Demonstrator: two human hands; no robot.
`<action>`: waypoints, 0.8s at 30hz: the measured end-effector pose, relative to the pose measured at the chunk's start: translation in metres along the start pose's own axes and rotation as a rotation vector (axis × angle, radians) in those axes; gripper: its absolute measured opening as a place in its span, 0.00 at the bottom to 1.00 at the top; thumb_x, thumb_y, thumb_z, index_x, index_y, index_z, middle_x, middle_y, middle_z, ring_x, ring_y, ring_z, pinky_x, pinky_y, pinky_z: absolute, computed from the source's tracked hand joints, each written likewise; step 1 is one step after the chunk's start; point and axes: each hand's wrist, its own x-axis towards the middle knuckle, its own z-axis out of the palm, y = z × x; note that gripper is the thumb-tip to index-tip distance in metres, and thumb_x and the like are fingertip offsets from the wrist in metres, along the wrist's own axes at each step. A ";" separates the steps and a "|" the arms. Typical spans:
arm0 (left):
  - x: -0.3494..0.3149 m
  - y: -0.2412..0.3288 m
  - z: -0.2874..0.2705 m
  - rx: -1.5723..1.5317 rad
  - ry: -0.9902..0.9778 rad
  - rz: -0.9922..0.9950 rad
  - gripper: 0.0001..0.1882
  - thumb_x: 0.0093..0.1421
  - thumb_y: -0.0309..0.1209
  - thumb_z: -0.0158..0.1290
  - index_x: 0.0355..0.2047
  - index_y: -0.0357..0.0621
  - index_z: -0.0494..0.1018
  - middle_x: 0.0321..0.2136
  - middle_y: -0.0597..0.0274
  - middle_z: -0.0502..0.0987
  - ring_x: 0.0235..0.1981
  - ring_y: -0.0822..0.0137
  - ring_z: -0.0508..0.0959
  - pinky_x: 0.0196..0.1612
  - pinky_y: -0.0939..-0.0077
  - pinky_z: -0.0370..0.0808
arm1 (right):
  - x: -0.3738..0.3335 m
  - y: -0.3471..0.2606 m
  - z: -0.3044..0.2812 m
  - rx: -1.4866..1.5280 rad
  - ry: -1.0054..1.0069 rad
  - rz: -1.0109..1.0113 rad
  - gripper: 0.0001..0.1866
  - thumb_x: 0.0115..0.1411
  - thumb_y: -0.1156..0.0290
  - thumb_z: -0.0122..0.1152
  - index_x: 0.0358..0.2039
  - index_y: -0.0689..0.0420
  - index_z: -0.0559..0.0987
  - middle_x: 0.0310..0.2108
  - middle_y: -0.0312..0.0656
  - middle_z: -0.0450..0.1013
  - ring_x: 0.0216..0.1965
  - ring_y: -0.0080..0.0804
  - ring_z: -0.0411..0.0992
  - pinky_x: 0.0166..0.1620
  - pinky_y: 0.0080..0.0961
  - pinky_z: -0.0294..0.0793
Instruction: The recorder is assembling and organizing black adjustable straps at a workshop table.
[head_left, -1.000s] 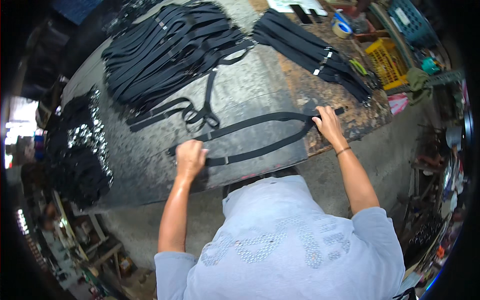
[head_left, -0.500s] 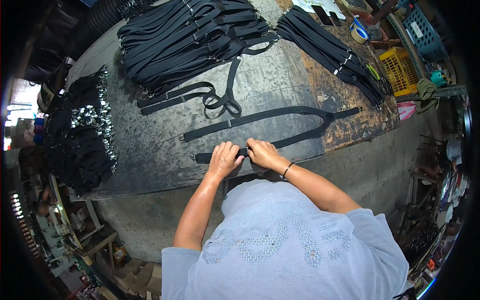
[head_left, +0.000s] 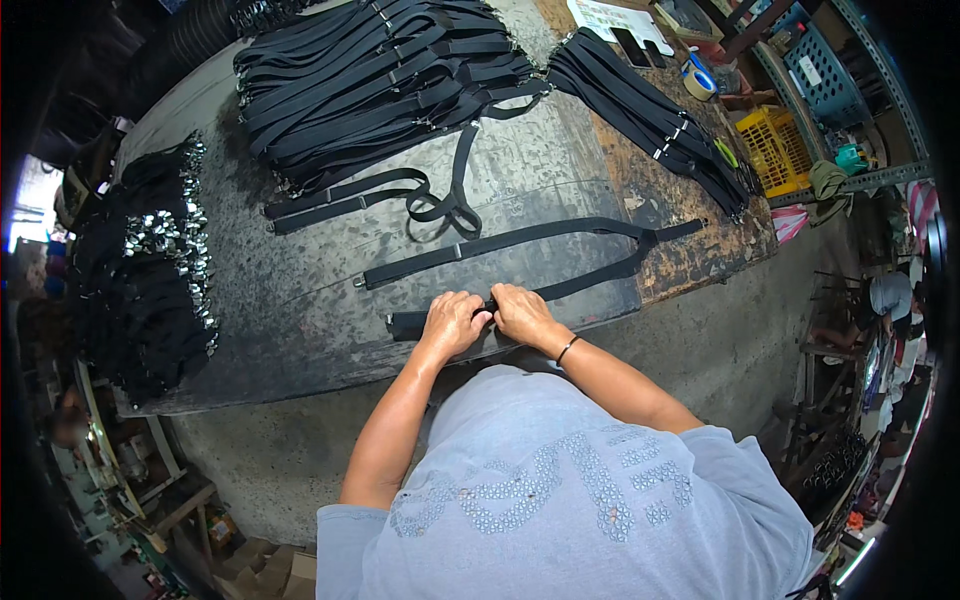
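A pair of black suspenders point(head_left: 590, 282) lies in a Y on the worktable point(head_left: 330, 330), its joined end pointing right. My left hand point(head_left: 456, 324) is closed on the near strap, close to its clip end. Right beside it, my right hand point(head_left: 522, 314) pinches the same strap; the fingers hide the piece between them. The far strap point(head_left: 420, 262) lies flat with a metal slider and an end clip showing. Beyond it is another pair of black suspenders point(head_left: 350, 200), loosely looped.
A big pile of black suspenders point(head_left: 370, 90) covers the back. A bundle of suspenders point(head_left: 650, 120) lies at right, and black straps with shiny metal clips point(head_left: 150, 270) at left. Tape rolls point(head_left: 699, 80), a phone point(head_left: 630, 47) and yellow and blue baskets point(head_left: 775, 150) point(head_left: 825, 80) are at far right.
Both hands stay together on the near strap, with the fingers slightly shifted. The whole view has moved a little, so the table's things appear slightly further left.
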 end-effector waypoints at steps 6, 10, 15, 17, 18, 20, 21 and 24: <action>0.008 -0.001 -0.006 -0.063 -0.079 -0.069 0.15 0.57 0.40 0.56 0.31 0.38 0.77 0.30 0.46 0.79 0.38 0.46 0.77 0.43 0.54 0.72 | -0.016 0.012 -0.027 0.209 0.019 -0.151 0.22 0.56 0.68 0.65 0.52 0.53 0.73 0.44 0.49 0.69 0.44 0.53 0.73 0.46 0.44 0.75; 0.017 0.007 -0.014 -0.122 -0.113 -0.155 0.18 0.57 0.43 0.56 0.33 0.37 0.78 0.30 0.44 0.79 0.37 0.45 0.79 0.43 0.56 0.74 | -0.013 0.011 -0.029 0.156 0.111 -0.291 0.17 0.55 0.68 0.66 0.45 0.54 0.76 0.41 0.43 0.71 0.42 0.47 0.74 0.42 0.40 0.76; 0.019 0.016 -0.022 0.009 -0.071 -0.068 0.19 0.59 0.45 0.56 0.30 0.39 0.79 0.28 0.46 0.79 0.36 0.46 0.79 0.42 0.54 0.73 | -0.006 0.007 -0.037 0.200 0.146 -0.425 0.15 0.53 0.70 0.67 0.42 0.55 0.76 0.37 0.43 0.72 0.40 0.46 0.74 0.41 0.39 0.76; 0.023 0.022 -0.025 -0.004 -0.149 -0.112 0.20 0.60 0.48 0.54 0.29 0.42 0.80 0.28 0.49 0.80 0.36 0.47 0.78 0.42 0.51 0.71 | -0.008 0.012 -0.040 0.160 0.141 -0.416 0.16 0.53 0.70 0.67 0.43 0.55 0.76 0.38 0.42 0.72 0.40 0.45 0.75 0.42 0.38 0.76; 0.022 0.022 -0.027 -0.006 -0.151 -0.102 0.20 0.60 0.48 0.54 0.29 0.42 0.80 0.28 0.49 0.80 0.36 0.47 0.78 0.42 0.51 0.71 | -0.008 0.015 -0.042 0.128 0.121 -0.403 0.17 0.53 0.70 0.68 0.43 0.55 0.77 0.39 0.42 0.73 0.41 0.44 0.75 0.42 0.37 0.77; 0.021 0.022 -0.029 0.090 -0.159 -0.145 0.19 0.60 0.47 0.53 0.29 0.43 0.80 0.29 0.52 0.79 0.38 0.48 0.78 0.43 0.52 0.70 | -0.011 0.030 -0.047 0.085 0.109 -0.376 0.17 0.53 0.70 0.68 0.44 0.55 0.77 0.40 0.41 0.73 0.42 0.44 0.75 0.43 0.37 0.77; 0.020 0.025 -0.034 0.084 -0.155 -0.166 0.19 0.60 0.47 0.54 0.29 0.43 0.81 0.28 0.52 0.77 0.38 0.49 0.76 0.42 0.53 0.70 | -0.012 0.039 -0.048 0.051 0.089 -0.363 0.17 0.53 0.69 0.68 0.44 0.55 0.77 0.40 0.41 0.73 0.42 0.43 0.75 0.44 0.37 0.77; 0.016 0.028 -0.046 0.133 -0.155 -0.200 0.19 0.59 0.47 0.54 0.29 0.44 0.82 0.27 0.53 0.76 0.36 0.49 0.76 0.41 0.54 0.70 | -0.019 0.069 -0.056 0.007 0.080 -0.331 0.17 0.54 0.69 0.67 0.45 0.55 0.77 0.41 0.41 0.73 0.43 0.43 0.74 0.45 0.36 0.77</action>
